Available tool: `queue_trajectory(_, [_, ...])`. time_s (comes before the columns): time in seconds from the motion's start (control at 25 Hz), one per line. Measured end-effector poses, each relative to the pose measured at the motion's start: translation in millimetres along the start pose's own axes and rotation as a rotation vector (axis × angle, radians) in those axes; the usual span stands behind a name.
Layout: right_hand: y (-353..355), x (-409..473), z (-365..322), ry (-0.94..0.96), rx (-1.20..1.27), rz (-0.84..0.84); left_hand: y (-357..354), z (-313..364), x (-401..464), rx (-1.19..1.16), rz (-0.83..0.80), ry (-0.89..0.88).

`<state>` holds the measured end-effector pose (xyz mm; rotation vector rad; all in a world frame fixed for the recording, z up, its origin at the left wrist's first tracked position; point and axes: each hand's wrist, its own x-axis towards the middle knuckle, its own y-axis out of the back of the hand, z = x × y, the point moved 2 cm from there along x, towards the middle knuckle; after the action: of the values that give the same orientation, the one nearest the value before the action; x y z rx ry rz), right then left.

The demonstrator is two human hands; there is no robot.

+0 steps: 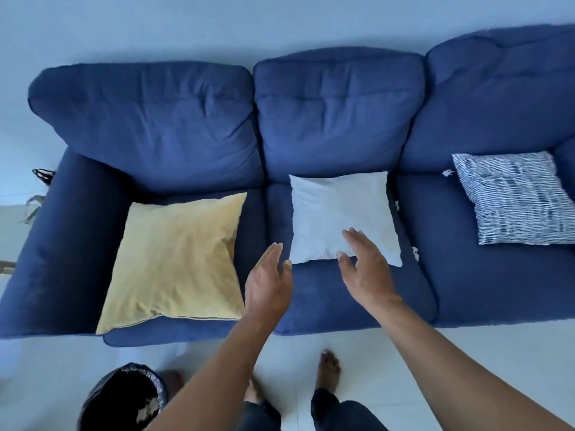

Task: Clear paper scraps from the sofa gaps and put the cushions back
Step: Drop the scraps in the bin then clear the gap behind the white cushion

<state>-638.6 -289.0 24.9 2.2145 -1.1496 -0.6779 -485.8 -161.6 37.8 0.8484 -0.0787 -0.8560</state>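
**Hands reach for the white cushion on the middle seat**

While both arms stretch out over the sofa's front edge, nothing is held yet: the left hand (269, 286) and the right hand (365, 265) have straight, slightly spread fingers. Nearest to the viewer, a bin lined with a black bag (124, 399) stands on the floor, on the near left of the white cushion (339, 213).

That white cushion lies flat on the middle seat of the blue sofa (311, 300), roughly square, with its near edge facing the hands. The right hand is the closer one; its fingertips overlap the cushion's near edge, while the left hand hovers just beside the near left corner. The cushion lies straight ahead of both sets of fingers, so a two-handed lift from the near edge looks like the likely next move.

Left of the white cushion, a yellow cushion (174, 262) lies flat on the end seat. Right of it, small white paper scraps (415, 253) peek from the gap between the seats, and another scrap (448, 173) sits farther back beside a striped cushion (513, 197). These scraps suggest the clearing is not finished.
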Motion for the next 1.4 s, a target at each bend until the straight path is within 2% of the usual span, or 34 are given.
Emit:
queue_trajectory(0.32, [34, 39, 26, -0.043, -0.033, 0.002, -39, 57, 53, -0.004, -0.035, -0.043])
queue_trajectory(0.6, [30, 112, 34, -0.069, -0.094, -0.067, -67, 65, 130, -0.011, -0.104, 0.004])
queue_trajectory(0.96, [16, 223, 93, -0.181, -0.144, -0.116, -121, 54, 231, 0.083, -0.177, 0.092])
queue_trajectory(1.16, [-9, 292, 172, -0.254, -0.199, -0.199, -184, 20, 296, 0.095, -0.177, 0.313])
queue_trajectory(1.28, [-21, 315, 221, -0.382, -0.185, -0.224, -214, -10, 317, 0.098, -0.202, 0.459])
queue_trajectory(1.4, [-25, 318, 255, -0.541, -0.060, -0.227, -231, -37, 321, 0.003, -0.179, 0.607])
